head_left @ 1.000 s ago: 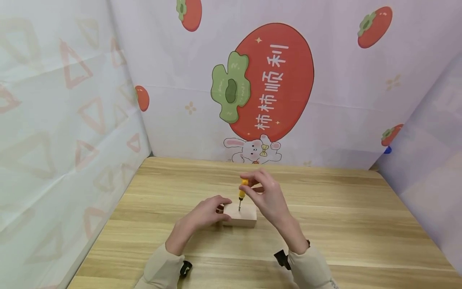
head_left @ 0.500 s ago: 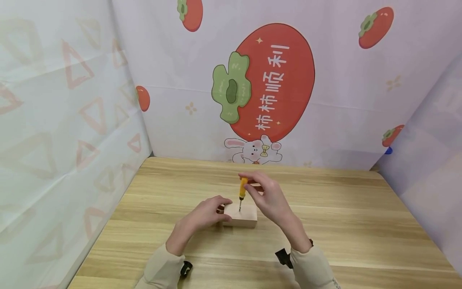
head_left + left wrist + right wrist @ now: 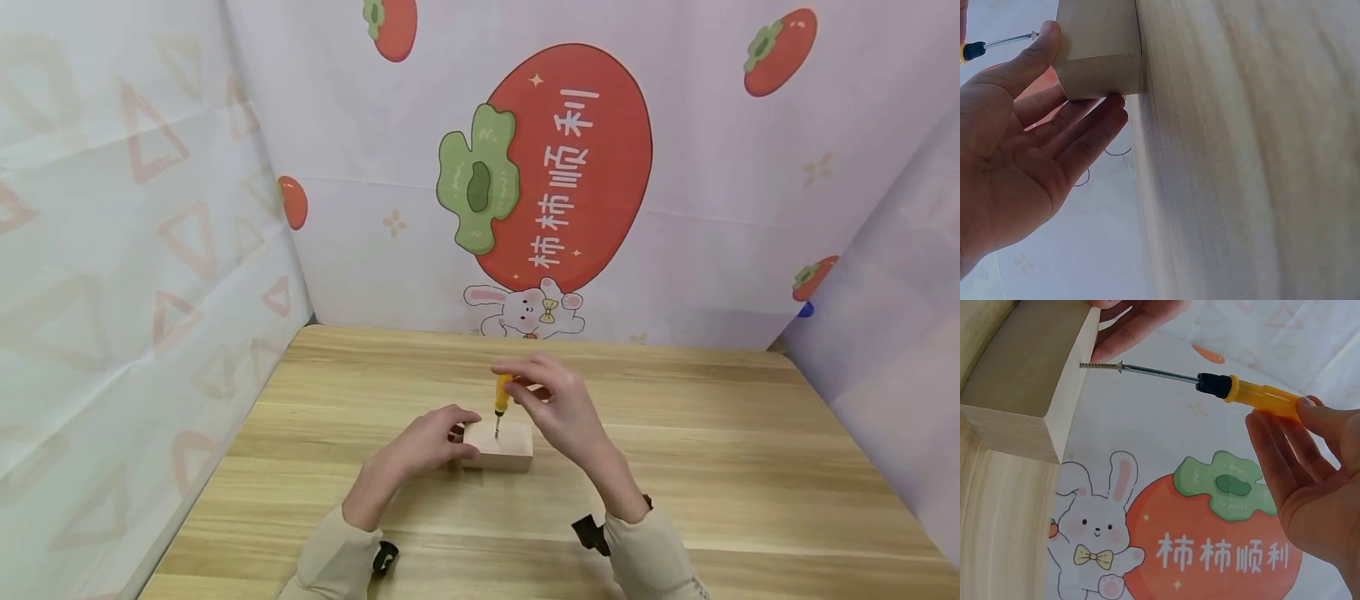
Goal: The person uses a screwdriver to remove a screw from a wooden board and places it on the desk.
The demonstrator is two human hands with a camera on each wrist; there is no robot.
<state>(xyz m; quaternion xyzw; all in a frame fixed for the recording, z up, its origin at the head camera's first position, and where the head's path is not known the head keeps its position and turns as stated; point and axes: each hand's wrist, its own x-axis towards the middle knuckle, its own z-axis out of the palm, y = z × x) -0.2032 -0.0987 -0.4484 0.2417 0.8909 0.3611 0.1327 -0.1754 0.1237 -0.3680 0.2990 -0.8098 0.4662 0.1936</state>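
Observation:
A pale wooden block (image 3: 501, 446) lies flat on the table. My left hand (image 3: 429, 439) grips its left end, thumb on the near side and fingers on the far side. From the block's top face a screw (image 3: 1102, 365) stands upright, its threads mostly exposed. The yellow screwdriver (image 3: 1260, 397), black at its collar, meets the screw head with its metal tip. My right hand (image 3: 558, 408) pinches the handle between thumb and fingers above the block. In the left wrist view, the shaft of the screwdriver (image 3: 1010, 40) shows beyond my thumb.
The wood-grain table (image 3: 712, 467) stretches out on both sides of the block. A cloth backdrop (image 3: 360, 250) printed with persimmons and a rabbit hangs behind it. Another cloth (image 3: 97, 333) with triangle prints stands along the left side.
The right hand's fingers have shifted slightly on the screwdriver handle, which stands a little differently tilted. The left hand and block stay in place.

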